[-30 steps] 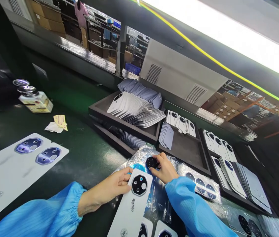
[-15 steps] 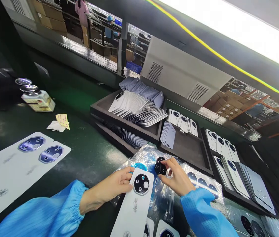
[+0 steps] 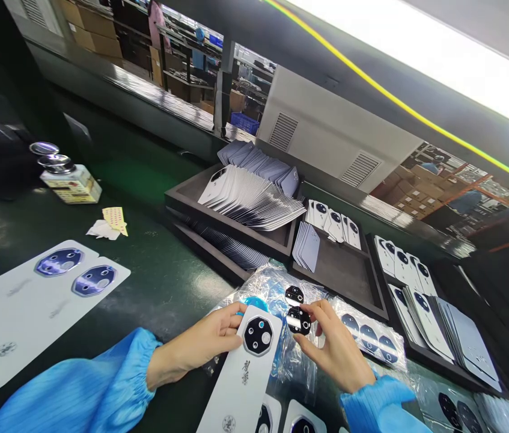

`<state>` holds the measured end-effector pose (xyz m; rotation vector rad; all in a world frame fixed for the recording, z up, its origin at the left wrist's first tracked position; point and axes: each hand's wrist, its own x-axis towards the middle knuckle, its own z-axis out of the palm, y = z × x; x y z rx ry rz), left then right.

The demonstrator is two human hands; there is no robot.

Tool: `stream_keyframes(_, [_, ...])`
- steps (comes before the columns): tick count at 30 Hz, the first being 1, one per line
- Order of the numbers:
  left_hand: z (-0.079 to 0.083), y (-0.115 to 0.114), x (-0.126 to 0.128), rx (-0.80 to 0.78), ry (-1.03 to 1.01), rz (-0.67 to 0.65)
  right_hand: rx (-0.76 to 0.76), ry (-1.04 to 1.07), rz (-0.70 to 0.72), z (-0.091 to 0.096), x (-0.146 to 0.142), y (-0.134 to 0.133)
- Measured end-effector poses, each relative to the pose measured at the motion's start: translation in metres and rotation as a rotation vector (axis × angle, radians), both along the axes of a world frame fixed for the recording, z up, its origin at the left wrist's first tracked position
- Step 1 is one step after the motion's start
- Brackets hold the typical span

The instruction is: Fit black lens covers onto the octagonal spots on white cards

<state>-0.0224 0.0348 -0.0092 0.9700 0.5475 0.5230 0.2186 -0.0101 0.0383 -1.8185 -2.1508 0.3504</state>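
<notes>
My left hand [image 3: 200,344] pinches the upper left edge of a white phone back cover [image 3: 229,394], which carries a black octagonal camera plate [image 3: 258,335] at its top. Between thumb and fingers of my right hand [image 3: 339,347] is a black camera lens cover [image 3: 300,328] with round holes and a bright reflection. A similar black piece [image 3: 294,294] shows directly behind it; whether the two are joined I cannot tell. Both hands are over crumpled clear plastic film [image 3: 267,278] with a blue round patch. More white back covers [image 3: 303,415] lie below, cut off by the frame.
Dark trays [image 3: 218,207] hold fanned stacks of white and grey covers, with another tray [image 3: 348,279] to the right. Bagged lens covers [image 3: 369,337] lie by my right hand. At left are a large white sheet [image 3: 24,313], paper scraps [image 3: 107,225] and a labelled bottle [image 3: 71,183].
My right hand has shifted a little right and down with the black lens cover, which has turned and now catches the light. My left hand and the white cover have barely moved.
</notes>
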Motion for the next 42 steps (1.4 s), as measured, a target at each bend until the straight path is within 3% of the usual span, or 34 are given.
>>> stream_keyframes(42, [0.0059,0.0005,0.0007,-0.045,0.066,-0.011,0.096,-0.131,0.052,-0.0058,-0.0036,-0.0112])
